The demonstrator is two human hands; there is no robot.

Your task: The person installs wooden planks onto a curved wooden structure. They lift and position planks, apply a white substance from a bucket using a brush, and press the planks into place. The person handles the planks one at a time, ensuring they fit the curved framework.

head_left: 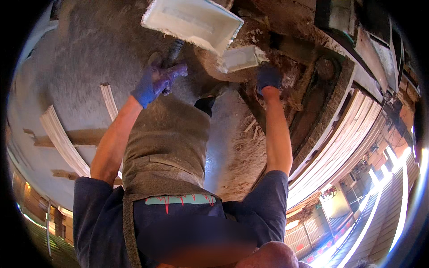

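While your gloved left hand (161, 81) hangs left of the upper centre of the frame, its fingers partly bent, I cannot tell whether it grasps anything. Your gloved right hand (269, 77), right of upper centre, is at the right end of the small pale tray (237, 60); its grip is unclear. A larger whitish trough (192, 24) is at the top centre, just above that tray.

No readable text, labels, numbers or signs anywhere.
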